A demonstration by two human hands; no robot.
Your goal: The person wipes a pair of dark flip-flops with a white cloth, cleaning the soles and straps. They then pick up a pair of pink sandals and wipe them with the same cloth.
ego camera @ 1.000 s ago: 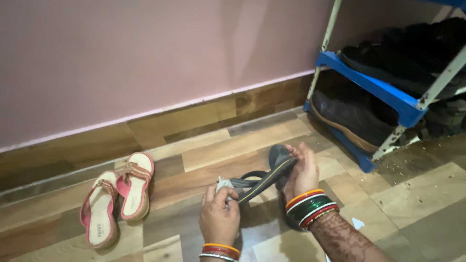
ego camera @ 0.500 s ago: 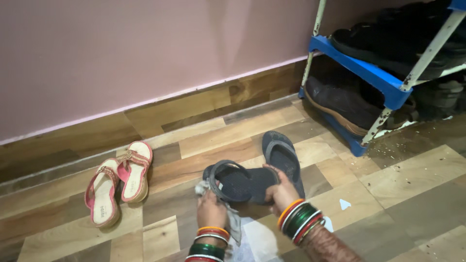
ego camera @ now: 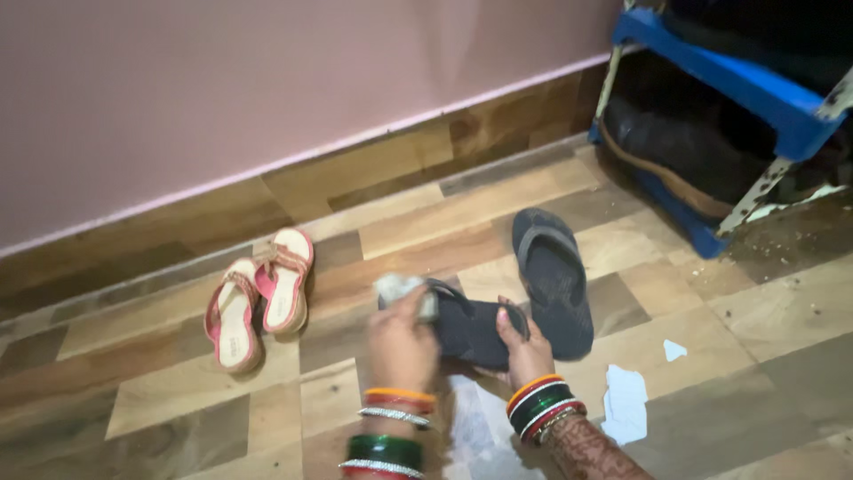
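My right hand (ego camera: 522, 348) grips the heel end of a dark flip-flop (ego camera: 469, 327) held just above the wooden floor. My left hand (ego camera: 402, 345) presses a small grey-white cloth (ego camera: 397, 287) against the toe end of that flip-flop. The matching dark flip-flop (ego camera: 555, 280) lies flat on the floor just right of the held one. Both wrists carry coloured bangles.
A pair of pink sandals (ego camera: 258, 298) stands by the skirting at the left. A blue shoe rack (ego camera: 737, 84) with dark shoes (ego camera: 666, 147) sits at the top right. White paper scraps (ego camera: 625, 404) lie on the floor near my right arm, grit under the rack.
The view has shifted right and down. My left hand has moved the cloth up over the toe end of the held flip-flop. My right hand keeps its grip.
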